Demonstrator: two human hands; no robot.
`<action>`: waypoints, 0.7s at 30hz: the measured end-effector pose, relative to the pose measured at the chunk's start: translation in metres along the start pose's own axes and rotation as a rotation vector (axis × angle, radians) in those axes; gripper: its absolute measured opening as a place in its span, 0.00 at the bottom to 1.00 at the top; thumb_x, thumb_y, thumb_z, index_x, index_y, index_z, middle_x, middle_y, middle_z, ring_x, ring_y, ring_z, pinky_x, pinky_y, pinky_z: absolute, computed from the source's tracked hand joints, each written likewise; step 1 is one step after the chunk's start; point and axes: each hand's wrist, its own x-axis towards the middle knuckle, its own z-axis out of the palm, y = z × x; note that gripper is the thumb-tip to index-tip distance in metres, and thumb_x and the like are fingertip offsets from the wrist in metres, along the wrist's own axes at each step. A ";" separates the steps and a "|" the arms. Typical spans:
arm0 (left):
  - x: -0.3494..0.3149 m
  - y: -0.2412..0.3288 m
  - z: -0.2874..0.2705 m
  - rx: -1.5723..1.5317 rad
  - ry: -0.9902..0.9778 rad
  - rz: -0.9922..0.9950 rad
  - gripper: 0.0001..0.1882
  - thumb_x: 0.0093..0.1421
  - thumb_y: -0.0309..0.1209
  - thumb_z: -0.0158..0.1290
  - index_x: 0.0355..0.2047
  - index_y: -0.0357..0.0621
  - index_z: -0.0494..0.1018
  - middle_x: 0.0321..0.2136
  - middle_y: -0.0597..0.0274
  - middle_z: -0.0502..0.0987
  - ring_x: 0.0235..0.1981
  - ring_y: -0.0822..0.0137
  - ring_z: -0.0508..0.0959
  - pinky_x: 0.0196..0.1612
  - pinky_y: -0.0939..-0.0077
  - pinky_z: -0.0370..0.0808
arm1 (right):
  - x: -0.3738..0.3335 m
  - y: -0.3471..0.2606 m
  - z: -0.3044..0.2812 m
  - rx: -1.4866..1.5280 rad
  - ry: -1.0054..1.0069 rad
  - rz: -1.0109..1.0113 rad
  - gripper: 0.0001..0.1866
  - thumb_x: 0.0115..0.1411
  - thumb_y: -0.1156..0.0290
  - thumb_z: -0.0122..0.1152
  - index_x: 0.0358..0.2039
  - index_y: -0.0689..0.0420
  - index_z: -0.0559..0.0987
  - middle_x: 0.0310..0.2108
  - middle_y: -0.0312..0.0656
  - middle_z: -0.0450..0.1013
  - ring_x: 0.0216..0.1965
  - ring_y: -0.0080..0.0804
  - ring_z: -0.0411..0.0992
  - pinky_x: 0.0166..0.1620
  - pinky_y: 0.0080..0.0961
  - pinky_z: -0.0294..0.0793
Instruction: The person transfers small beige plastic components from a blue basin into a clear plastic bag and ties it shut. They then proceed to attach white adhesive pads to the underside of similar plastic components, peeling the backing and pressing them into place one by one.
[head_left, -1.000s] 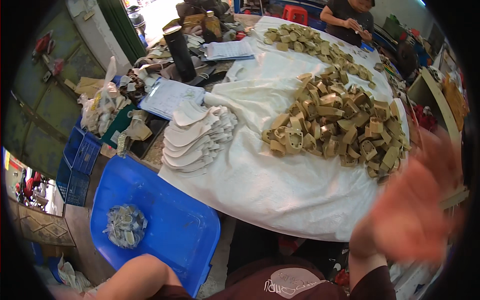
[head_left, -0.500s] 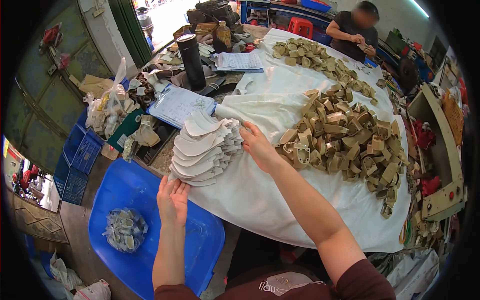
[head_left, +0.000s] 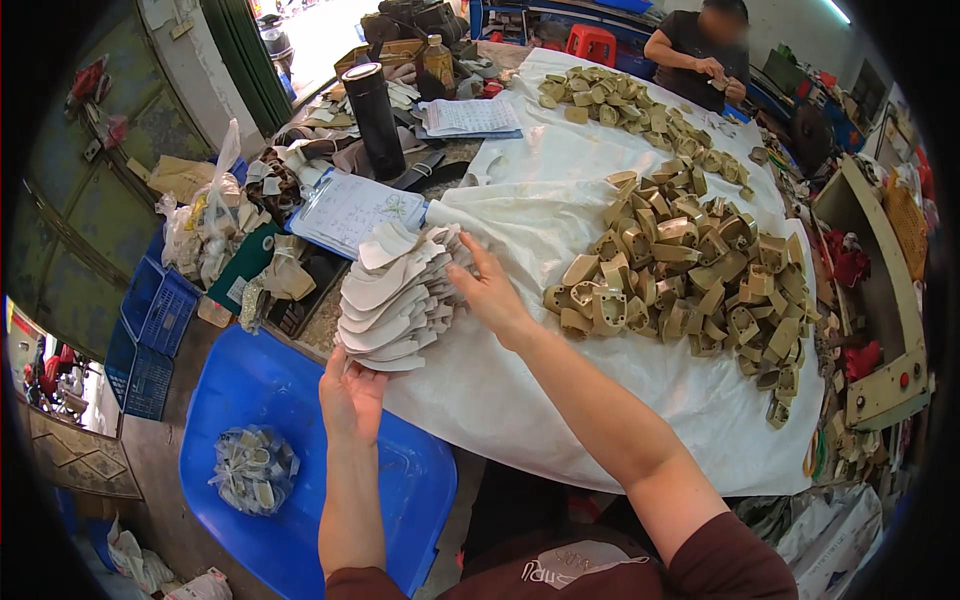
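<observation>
A stack of thin, curved white sheet pieces (head_left: 385,305) lies fanned out at the table's near left edge. My left hand (head_left: 352,402) is at its near end, palm up, fingers stretched out with their tips at the lowest pieces. Against the stack's right side rests my right hand (head_left: 492,298), its fingers extended and thumb apart. Both hands touch the stack from opposite sides without closing round it. A large heap of gold-coloured shoe heels (head_left: 690,255) covers the white cloth (head_left: 540,400) to the right.
Below the table's left edge, a blue tub (head_left: 390,500) holds a clear bag of parts (head_left: 254,468). A clipboard with papers (head_left: 358,212), a black flask (head_left: 374,120) and a notepad (head_left: 470,117) lie beyond the stack. Across the table, another person (head_left: 700,60) handles a small piece.
My right hand has moved left and closer against the stack. My left hand has shifted slightly at the near end, and the stack looks a little narrower. The view has shifted slightly.
</observation>
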 end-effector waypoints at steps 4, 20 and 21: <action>0.007 -0.004 0.009 0.020 0.056 0.076 0.22 0.67 0.41 0.42 0.54 0.39 0.63 0.52 0.54 0.69 0.55 0.57 0.68 0.57 0.56 0.66 | -0.001 -0.003 0.008 0.169 0.054 -0.010 0.35 0.60 0.61 0.57 0.66 0.46 0.54 0.60 0.45 0.56 0.55 0.37 0.62 0.55 0.35 0.63; -0.001 0.006 0.015 -0.018 -0.181 0.048 0.25 0.60 0.31 0.44 0.58 0.40 0.60 0.56 0.54 0.68 0.56 0.56 0.68 0.60 0.59 0.63 | -0.029 -0.027 0.014 0.800 -0.059 0.195 0.42 0.53 0.77 0.56 0.65 0.40 0.49 0.50 0.38 0.66 0.48 0.31 0.68 0.43 0.39 0.72; -0.008 0.004 0.017 -0.036 -0.216 0.051 0.26 0.60 0.32 0.44 0.59 0.39 0.60 0.56 0.54 0.67 0.57 0.56 0.68 0.60 0.59 0.63 | -0.034 -0.029 0.011 0.868 -0.073 0.175 0.42 0.53 0.78 0.55 0.65 0.39 0.49 0.51 0.38 0.66 0.48 0.31 0.68 0.44 0.39 0.72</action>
